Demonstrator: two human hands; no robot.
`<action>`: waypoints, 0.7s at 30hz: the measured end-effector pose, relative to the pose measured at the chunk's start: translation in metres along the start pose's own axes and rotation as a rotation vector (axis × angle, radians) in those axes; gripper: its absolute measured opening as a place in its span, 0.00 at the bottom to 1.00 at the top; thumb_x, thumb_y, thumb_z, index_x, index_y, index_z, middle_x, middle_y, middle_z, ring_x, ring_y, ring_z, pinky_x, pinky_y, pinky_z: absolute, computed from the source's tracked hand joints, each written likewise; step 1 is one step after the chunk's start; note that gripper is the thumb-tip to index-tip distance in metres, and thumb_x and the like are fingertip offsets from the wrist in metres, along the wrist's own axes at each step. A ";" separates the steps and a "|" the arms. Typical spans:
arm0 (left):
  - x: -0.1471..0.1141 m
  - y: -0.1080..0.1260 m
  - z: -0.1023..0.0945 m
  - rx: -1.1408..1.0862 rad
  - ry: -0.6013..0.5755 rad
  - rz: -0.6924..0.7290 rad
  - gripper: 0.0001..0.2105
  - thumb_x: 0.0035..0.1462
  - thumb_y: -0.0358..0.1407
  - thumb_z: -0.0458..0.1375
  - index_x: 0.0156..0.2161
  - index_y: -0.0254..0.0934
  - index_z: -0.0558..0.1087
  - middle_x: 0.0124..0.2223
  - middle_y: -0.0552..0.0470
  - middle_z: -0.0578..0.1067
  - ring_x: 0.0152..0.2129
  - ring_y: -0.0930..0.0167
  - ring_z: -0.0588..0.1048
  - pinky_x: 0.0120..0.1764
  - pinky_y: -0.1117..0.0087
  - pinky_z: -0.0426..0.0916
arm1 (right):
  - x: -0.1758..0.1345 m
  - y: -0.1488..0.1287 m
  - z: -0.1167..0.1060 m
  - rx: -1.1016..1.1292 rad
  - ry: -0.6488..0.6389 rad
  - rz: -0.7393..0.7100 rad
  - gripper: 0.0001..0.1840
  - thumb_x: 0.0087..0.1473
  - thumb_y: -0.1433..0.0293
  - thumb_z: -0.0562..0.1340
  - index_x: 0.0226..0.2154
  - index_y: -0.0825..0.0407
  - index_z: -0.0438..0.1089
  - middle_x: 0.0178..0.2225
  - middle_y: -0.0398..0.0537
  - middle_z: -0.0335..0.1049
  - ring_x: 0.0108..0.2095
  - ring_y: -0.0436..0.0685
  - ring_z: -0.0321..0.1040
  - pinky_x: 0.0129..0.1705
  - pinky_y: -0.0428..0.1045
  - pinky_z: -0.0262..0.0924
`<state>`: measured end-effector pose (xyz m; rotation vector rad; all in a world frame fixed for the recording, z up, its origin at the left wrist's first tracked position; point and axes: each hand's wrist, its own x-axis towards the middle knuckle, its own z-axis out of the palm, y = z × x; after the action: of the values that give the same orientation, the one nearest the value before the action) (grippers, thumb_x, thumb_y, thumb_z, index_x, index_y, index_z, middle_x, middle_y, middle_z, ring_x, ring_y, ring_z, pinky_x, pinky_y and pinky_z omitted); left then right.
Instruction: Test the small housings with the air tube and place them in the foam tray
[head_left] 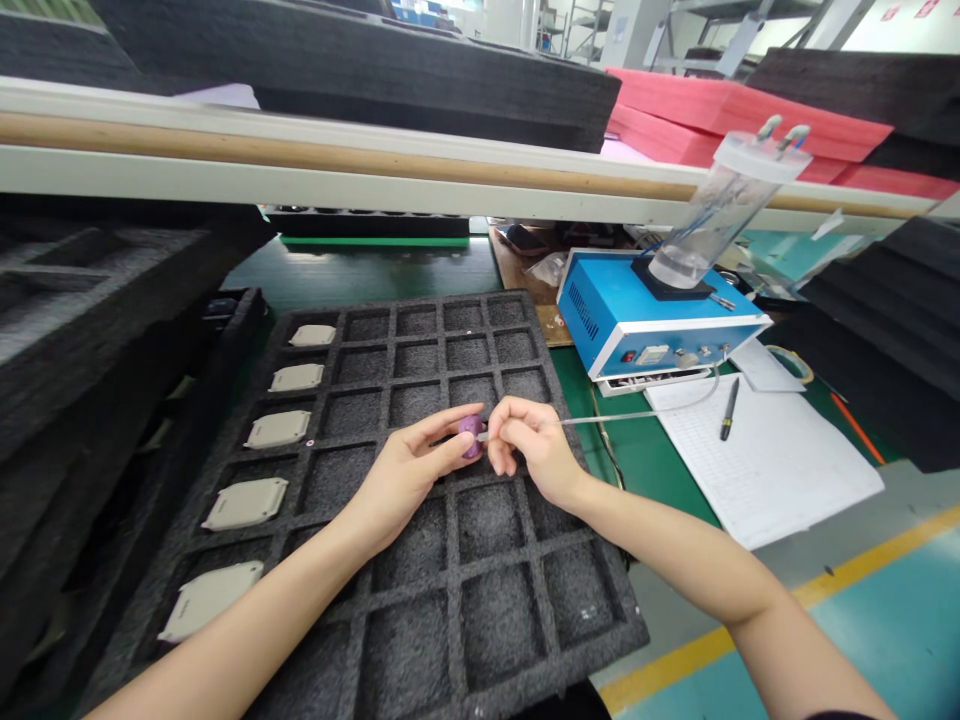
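Observation:
Over the middle of a black foam tray [491, 620], my left hand [405, 465] pinches a small purple cylindrical piece [471, 432] between thumb and fingers. My right hand [536, 445] is closed around the end of a thin clear tube [611, 417], its pale tip meeting the right side of the purple piece. That tube runs right to the front of a blue machine [592, 310]. Several beige flat covers [277, 430] sit in the tray's left column of compartments. Whether the tip enters the purple piece is too small to tell.
A clear cylinder [701, 215] leans on top of the blue machine. Right of the tray lie paper sheets [787, 480] with a pen [729, 408]. Black foam stacks [75, 330] stand at left, and a shelf [375, 180] crosses above, carrying black and red foam [735, 105].

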<state>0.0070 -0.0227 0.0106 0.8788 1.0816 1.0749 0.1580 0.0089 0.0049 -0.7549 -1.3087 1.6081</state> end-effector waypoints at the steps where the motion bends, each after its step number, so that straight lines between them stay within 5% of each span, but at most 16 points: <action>1: 0.000 0.000 0.000 0.000 -0.001 -0.001 0.19 0.46 0.38 0.65 0.46 0.38 0.75 0.41 0.51 0.78 0.37 0.70 0.74 0.49 0.64 0.66 | 0.000 0.000 0.000 0.001 -0.001 0.000 0.05 0.42 0.73 0.53 0.20 0.53 0.62 0.11 0.37 0.63 0.11 0.45 0.53 0.15 0.41 0.49; 21: -0.001 0.000 0.000 0.002 -0.005 0.007 0.18 0.46 0.38 0.65 0.45 0.39 0.75 0.43 0.51 0.78 0.37 0.70 0.74 0.49 0.65 0.66 | 0.000 -0.001 0.001 -0.012 0.009 0.016 0.04 0.41 0.72 0.53 0.20 0.53 0.62 0.10 0.37 0.62 0.11 0.45 0.52 0.14 0.41 0.48</action>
<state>0.0072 -0.0233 0.0109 0.8874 1.0765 1.0770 0.1579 0.0085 0.0063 -0.7803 -1.3098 1.6093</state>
